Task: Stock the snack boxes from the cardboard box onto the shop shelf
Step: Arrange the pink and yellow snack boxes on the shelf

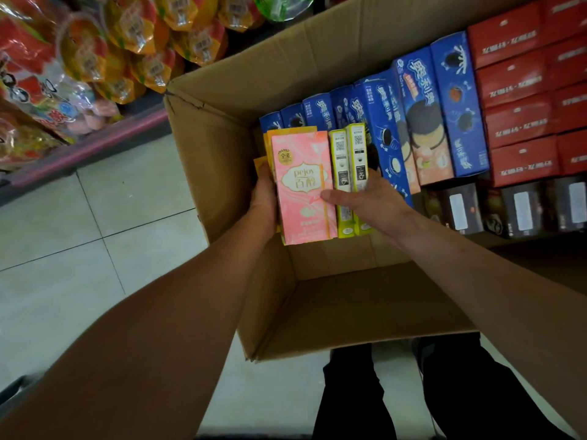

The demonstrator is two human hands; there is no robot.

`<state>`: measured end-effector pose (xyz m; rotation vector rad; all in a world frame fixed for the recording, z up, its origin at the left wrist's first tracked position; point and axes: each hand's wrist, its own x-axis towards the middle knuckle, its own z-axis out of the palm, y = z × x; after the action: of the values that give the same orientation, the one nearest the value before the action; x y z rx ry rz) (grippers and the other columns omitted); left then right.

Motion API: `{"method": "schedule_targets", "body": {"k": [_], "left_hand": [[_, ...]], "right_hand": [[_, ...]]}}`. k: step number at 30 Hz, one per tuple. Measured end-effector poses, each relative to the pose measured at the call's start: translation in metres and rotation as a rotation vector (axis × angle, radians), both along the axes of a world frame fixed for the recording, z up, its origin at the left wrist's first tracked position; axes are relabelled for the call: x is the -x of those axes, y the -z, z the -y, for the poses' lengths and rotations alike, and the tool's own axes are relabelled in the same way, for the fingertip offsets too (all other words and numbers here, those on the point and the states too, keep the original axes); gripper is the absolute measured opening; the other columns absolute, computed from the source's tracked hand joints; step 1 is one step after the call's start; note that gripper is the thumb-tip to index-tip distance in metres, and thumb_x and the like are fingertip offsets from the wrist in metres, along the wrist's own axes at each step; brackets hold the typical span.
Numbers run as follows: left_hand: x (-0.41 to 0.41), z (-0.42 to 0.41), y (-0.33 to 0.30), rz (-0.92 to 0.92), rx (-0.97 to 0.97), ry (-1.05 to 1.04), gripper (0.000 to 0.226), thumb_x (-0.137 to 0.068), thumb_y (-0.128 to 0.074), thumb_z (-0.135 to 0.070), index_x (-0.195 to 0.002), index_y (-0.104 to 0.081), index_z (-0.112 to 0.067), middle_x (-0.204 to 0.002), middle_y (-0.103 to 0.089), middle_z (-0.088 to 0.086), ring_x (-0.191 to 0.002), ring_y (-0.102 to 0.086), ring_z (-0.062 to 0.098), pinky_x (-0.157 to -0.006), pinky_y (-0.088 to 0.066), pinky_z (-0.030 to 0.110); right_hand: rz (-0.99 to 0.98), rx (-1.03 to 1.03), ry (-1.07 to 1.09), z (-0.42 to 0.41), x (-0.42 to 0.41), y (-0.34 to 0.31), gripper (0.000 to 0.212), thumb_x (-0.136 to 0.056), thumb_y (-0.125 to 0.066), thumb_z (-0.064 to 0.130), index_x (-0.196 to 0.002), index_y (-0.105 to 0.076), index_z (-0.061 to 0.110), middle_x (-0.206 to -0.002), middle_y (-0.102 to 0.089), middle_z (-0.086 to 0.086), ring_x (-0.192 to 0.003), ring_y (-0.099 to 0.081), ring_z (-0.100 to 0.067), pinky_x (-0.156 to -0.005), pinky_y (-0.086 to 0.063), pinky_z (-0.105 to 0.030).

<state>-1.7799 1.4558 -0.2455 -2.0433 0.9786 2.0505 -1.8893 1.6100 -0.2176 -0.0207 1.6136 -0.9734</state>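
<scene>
- Two dark trouser legs (444,395) stood at 6 o'clock, on pale floor tiles (95,217) that ran out toward 9 o'clock.
- Both bare forearms reached up from the bottom edge into an open cardboard box (333,300), whose near part showed a bare brown bottom.
- At the middle, the left hand (265,198) cupped the left side of a stack of flat snack boxes, fingers hidden behind it; orange-yellow edges (263,165) peeked out at its 9 o'clock side.
- On top of that stack lay a pink box (303,185) that read "pejoy" with "百醇" under it and a gold round seal reading "全麦".
- Just at its 3 o'clock side, the right hand (371,198) curled round two yellow-green boxes (347,179) standing on edge, thumb lying across the pink box's right edge; each narrow side bore a QR code.
- Further, from 12 to 2 o'clock inside the carton, blue biscuit boxes (457,100) stood in a row, printed "奥利奥" with dark sandwich cookies.
- Beyond, at 2 o'clock, red boxes (521,122) were stacked; their writing was too blurred to read, and dark boxes (521,208) sat below them.
- At 10 to 11 o'clock, shelves held orange and red snack bags (136,30).
</scene>
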Motion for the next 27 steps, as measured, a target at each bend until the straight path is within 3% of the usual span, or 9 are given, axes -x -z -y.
{"method": "schedule_targets", "body": {"k": [3,8,10,14,20,23,25,27], "left_hand": [[0.001,0.003,-0.006,-0.077,-0.018,-0.021,0.062,-0.101,-0.022,-0.056,-0.130,-0.057,-0.014,-0.118,-0.066,0.013,-0.099,-0.065,0.031,-0.084,-0.053,0.043],[-0.007,0.002,0.002,-0.105,-0.013,-0.057,0.061,-0.100,-0.029,-0.055,-0.142,-0.044,-0.013,-0.137,-0.055,0.018,-0.125,-0.053,0.039,-0.107,-0.039,0.055],[-0.012,0.002,0.002,-0.196,-0.096,-0.080,0.066,-0.098,-0.025,-0.059,-0.142,-0.048,-0.014,-0.138,-0.055,0.017,-0.125,-0.053,0.038,-0.108,-0.038,0.053],[-0.027,0.004,0.002,-0.266,-0.253,-0.109,0.073,-0.095,-0.022,-0.068,-0.145,-0.044,-0.020,-0.140,-0.054,0.014,-0.127,-0.052,0.037,-0.112,-0.032,0.057],[-0.020,-0.005,-0.023,-0.356,-0.304,-0.079,0.063,-0.096,-0.029,-0.063,-0.133,-0.055,-0.019,-0.134,-0.060,0.013,-0.122,-0.057,0.037,-0.094,-0.050,0.052],[-0.015,-0.006,-0.055,-0.325,-0.305,-0.073,0.062,-0.095,-0.030,-0.063,-0.128,-0.060,-0.020,-0.134,-0.060,0.013,-0.121,-0.058,0.037,-0.096,-0.048,0.052],[-0.006,-0.005,-0.085,-0.257,-0.256,-0.036,0.060,-0.097,-0.028,-0.060,-0.128,-0.061,-0.020,-0.131,-0.062,0.013,-0.117,-0.061,0.035,-0.096,-0.048,0.050],[0.006,-0.006,-0.123,-0.218,-0.228,0.033,0.061,-0.099,-0.025,-0.056,-0.111,-0.073,-0.021,-0.116,-0.071,0.010,-0.102,-0.069,0.031,-0.081,-0.056,0.043]], "right_hand": [[-0.009,-0.015,-0.010,0.003,-0.003,0.002,0.061,-0.074,-0.082,0.043,-0.124,-0.053,0.024,-0.108,-0.067,0.012,-0.095,-0.063,-0.003,-0.071,-0.047,-0.020],[0.015,-0.004,-0.009,0.003,-0.008,0.006,0.063,-0.072,-0.081,0.045,-0.126,-0.055,0.026,-0.115,-0.068,0.010,-0.105,-0.064,-0.011,-0.093,-0.051,-0.037],[0.073,0.024,0.022,0.003,-0.005,0.004,0.054,-0.075,-0.079,0.045,-0.122,-0.058,0.029,-0.113,-0.070,0.009,-0.103,-0.067,-0.013,-0.091,-0.052,-0.040],[0.266,0.107,0.118,0.004,0.007,-0.001,0.044,-0.079,-0.079,0.031,-0.119,-0.062,0.025,-0.106,-0.074,0.008,-0.095,-0.071,-0.010,-0.081,-0.052,-0.030],[0.306,0.168,0.122,0.000,0.011,-0.026,0.048,-0.081,-0.077,0.019,-0.125,-0.059,0.026,-0.110,-0.073,0.007,-0.097,-0.071,-0.011,-0.074,-0.055,-0.027],[0.295,0.208,0.155,-0.006,0.013,-0.056,0.050,-0.081,-0.076,0.013,-0.127,-0.059,0.024,-0.113,-0.072,0.004,-0.102,-0.070,-0.014,-0.086,-0.057,-0.034],[0.307,0.236,0.191,-0.014,0.015,-0.083,0.051,-0.079,-0.077,0.010,-0.125,-0.059,0.024,-0.111,-0.073,0.004,-0.102,-0.070,-0.014,-0.085,-0.058,-0.033],[0.299,0.260,0.223,-0.023,0.018,-0.117,0.051,-0.077,-0.080,0.012,-0.120,-0.060,0.029,-0.108,-0.074,0.006,-0.101,-0.070,-0.014,-0.081,-0.059,-0.032]]}}
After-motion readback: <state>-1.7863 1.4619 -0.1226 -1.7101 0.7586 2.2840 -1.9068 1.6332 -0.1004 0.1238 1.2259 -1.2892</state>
